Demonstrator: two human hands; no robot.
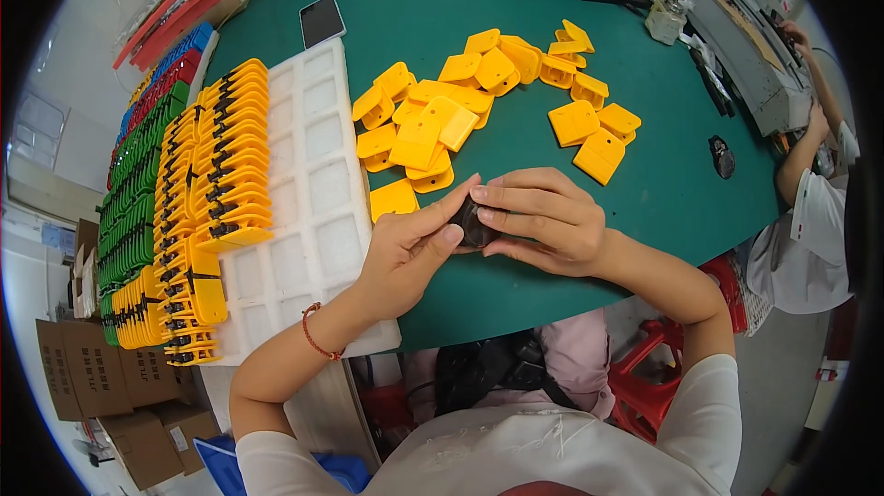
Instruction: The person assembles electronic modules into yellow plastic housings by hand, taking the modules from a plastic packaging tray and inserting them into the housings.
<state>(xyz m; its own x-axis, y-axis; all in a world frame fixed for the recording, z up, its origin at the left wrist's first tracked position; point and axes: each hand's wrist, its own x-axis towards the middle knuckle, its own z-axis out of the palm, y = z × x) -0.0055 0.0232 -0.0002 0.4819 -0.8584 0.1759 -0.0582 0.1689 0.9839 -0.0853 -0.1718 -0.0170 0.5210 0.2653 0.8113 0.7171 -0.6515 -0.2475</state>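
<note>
Close to the table's front edge, my left hand (405,252) and my right hand (548,222) meet around a small dark, glossy black piece (473,224). Fingers of both hands press on it and hide much of its shape, so its kind cannot be told. Just beyond my fingers lies a loose heap of yellow plastic clip-like pieces (431,132), rounded plates with small holes. A few more yellow pieces (599,155) sit to the right of that heap. Left of my left hand, a white foam tray (327,160) has square pockets.
Rows of yellow pieces with black fittings (235,155) stand on the tray's left part, with green ones (138,210) beyond. A phone (321,22) lies behind the tray. At right are a black lump (722,157), a grey machine (737,45) and another person's arm (799,151).
</note>
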